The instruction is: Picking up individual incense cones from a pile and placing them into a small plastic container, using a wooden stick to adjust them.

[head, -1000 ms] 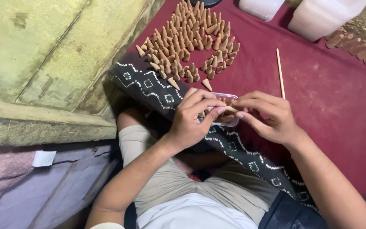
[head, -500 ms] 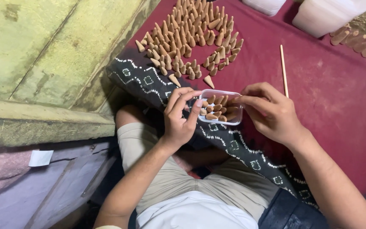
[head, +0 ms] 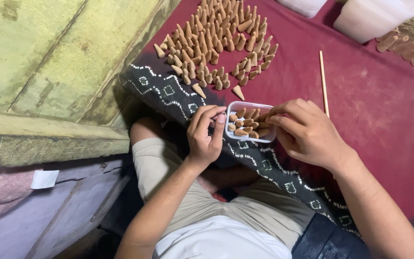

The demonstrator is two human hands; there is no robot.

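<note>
— What's in the box from where you're watching?

— I see a small clear plastic box (head: 251, 121), rectangular with rounded corners, open at the top and nearly filled with tan cones (head: 244, 125) lying on their sides, packed close. It sits at the near edge of the maroon cloth (head: 360, 86), over the dark patterned border (head: 168, 91).

— And the hands?

— My left hand (head: 206, 136) is curled against the box's left end, fingers closed on its wall. The right hand (head: 307, 132) has its fingertips pinched together at the box's right end, among the cones; I cannot tell whether it grips one cone or the rim.

— Anything else holding things?

— Two white containers (head: 374, 17) stand at the far edge; I cannot see inside them. Beyond the box stands a big cluster of loose cones (head: 216, 43), mostly upright, points up. A thin wooden stick (head: 323, 81) lies just right of them.
</note>
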